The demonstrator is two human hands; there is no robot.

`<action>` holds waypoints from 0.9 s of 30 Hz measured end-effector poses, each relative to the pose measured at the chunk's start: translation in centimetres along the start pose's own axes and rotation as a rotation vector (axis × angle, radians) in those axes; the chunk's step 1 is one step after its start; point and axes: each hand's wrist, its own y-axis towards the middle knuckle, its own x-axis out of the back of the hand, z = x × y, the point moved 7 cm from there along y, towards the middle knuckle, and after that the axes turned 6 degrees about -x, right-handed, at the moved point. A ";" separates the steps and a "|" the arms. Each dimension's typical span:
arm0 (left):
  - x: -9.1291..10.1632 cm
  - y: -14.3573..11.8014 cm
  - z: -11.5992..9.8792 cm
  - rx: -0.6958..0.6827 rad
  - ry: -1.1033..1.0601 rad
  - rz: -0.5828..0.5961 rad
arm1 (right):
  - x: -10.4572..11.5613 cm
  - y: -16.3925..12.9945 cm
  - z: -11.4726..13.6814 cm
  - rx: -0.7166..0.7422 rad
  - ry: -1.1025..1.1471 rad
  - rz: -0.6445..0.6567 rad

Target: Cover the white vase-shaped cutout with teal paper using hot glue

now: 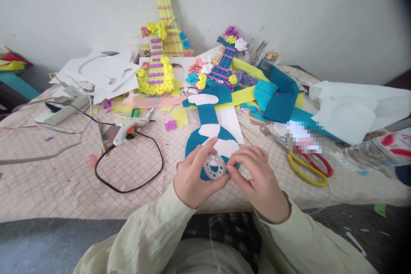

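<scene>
Spool (pixel 214 166) of clear thread, small round transparent plastic, held near centre just above near end of blue-and-white paper guitar cutout (pixel 210 130). Left hand (pixel 192 180) gripped spool rim, thumb on near side and fingers curled over far-left edge, clamped on it. Right hand (pixel 260 180) pinched at spool's right edge, thumb and forefinger together; couldn't tell whether on rim or on a thread end, too fine to see. Flat face with holes turned up toward camera, so spool axis pointed roughly up and slightly near; no long axis to speak of, a disc.

Handling judgement: very light, rigid, smooth plastic so likely slippery; best taken by rim between thumb and fingers, not by faces. Thread itself probably thin and easy to lose.

Cutout lay flat on quilted table cover (pixel 58 180), long axis running near-to-far, neck pointing far and slightly left. Glue gun (pixel 128 128) on its side to left with black cord looped near it, nozzle pointing right. Scissors (pixel 308 167) with yellow and red handles lay to right, well apart from hands. Two finished decorated guitars (pixel 159 60) leaned on far wall. Paper scraps scattered far and right.
</scene>
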 end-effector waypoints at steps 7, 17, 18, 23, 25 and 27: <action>-0.1 -0.1 0.1 -0.079 -0.009 0.008 | -0.2 0.2 -1.2 -0.167 0.261 0.078; -0.1 -0.4 -0.7 -0.126 -0.010 0.011 | 0.4 0.6 -1.8 -0.271 0.316 -0.001; 0.0 -0.4 -0.6 -0.112 -0.023 0.010 | 0.5 0.5 -2.0 -0.293 0.347 -0.014; 0.1 -0.4 -0.3 -0.061 -0.106 -0.021 | -1.6 -0.3 -2.5 -0.308 0.577 0.262; -0.2 -0.3 -0.3 -0.067 -0.123 -0.013 | -2.5 -0.6 -2.6 -0.330 0.654 0.319; -0.5 -0.2 -0.2 -0.075 -0.135 -0.006 | -3.1 -0.8 -2.7 -0.367 0.676 0.336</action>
